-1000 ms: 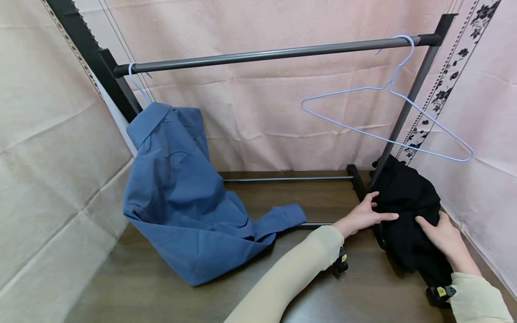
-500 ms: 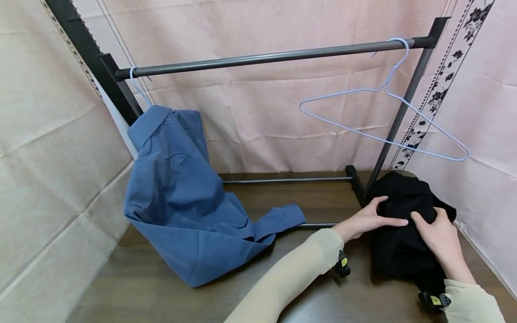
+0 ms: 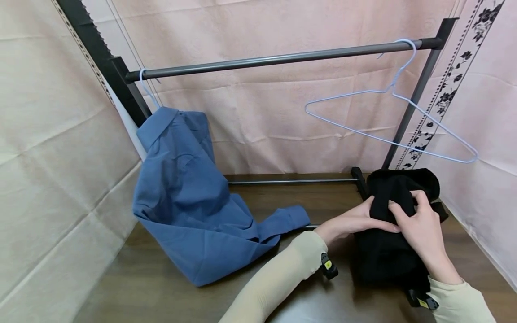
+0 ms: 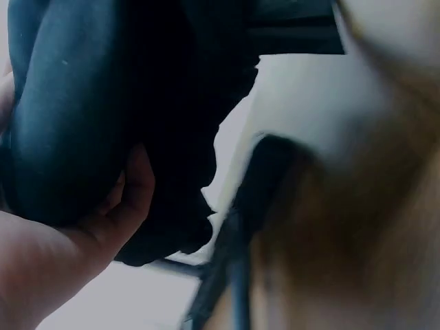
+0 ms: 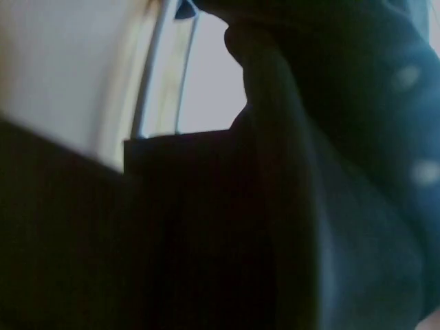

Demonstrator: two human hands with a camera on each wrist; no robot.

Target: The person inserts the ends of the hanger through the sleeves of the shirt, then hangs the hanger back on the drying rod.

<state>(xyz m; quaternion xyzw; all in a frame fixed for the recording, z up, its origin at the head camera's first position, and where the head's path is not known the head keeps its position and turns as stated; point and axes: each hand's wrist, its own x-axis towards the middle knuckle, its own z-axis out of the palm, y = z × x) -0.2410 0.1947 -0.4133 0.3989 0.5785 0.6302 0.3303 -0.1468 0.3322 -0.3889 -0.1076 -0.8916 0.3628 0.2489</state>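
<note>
Both hands hold a bunched black garment [image 3: 387, 255] over the table's right side in the head view. My left hand [image 3: 357, 222] grips its left edge, thumb across the front; in the left wrist view, fingers of the left hand [image 4: 82, 240] curl around a thick fold of the black garment [image 4: 75, 117]. On the right, my right hand [image 3: 422, 229] pinches the cloth between thumb and fingers, close to the left thumb. Dark cloth of the black garment [image 5: 275, 206] fills most of the right wrist view, with two pale round spots. Its lower end hangs in front of the right wrist.
A dark metal clothes rack [image 3: 282, 58] spans the back. From its right end hangs a bare light-blue wire hanger [image 3: 363, 92]; at its left, a blue shirt [image 3: 181, 202] hangs on another hanger [image 3: 148, 89]. Pink cloth [image 3: 258, 125] backs the brown table [image 3: 133, 278].
Both hands have shifted left and come closer together, drawing the black garment along. The cloth is more gathered, and its top has folded over behind the hands. The blue shirt still hangs at the left.
</note>
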